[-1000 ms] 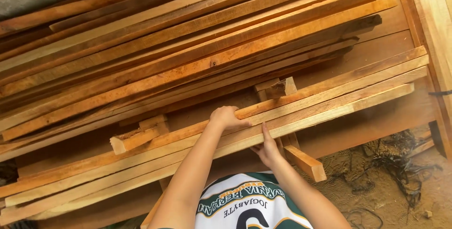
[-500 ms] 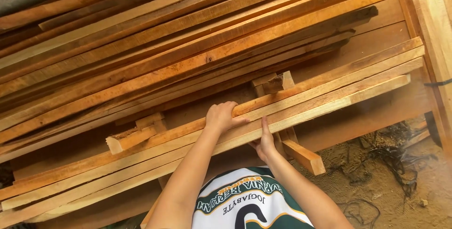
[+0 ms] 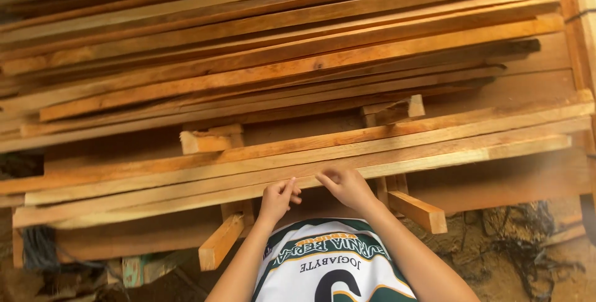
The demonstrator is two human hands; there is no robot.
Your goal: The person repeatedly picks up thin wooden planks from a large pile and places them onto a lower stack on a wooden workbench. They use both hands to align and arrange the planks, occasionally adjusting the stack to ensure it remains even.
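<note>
My left hand (image 3: 277, 198) and my right hand (image 3: 345, 186) sit close together at the near edge of the front wooden slat (image 3: 447, 158), a long pale strip lying across the pile. The fingers of both hands curl onto that slat's lower edge. The left index finger points up against the wood. Two more long slats (image 3: 186, 178) lie just behind it, side by side. My white and green shirt (image 3: 335, 265) shows below the hands.
A big stack of long orange-brown planks (image 3: 310, 60) fills the upper view. Short cross blocks (image 3: 218, 247) (image 3: 419, 211) stick out under the slats towards me. Dirt floor with dark cables (image 3: 515, 246) lies at the lower right, a wooden post (image 3: 580, 22) at the right edge.
My left hand has come down from the middle slats to the front slat's near edge, beside the right hand. The view has shifted so the pile's right end sits lower.
</note>
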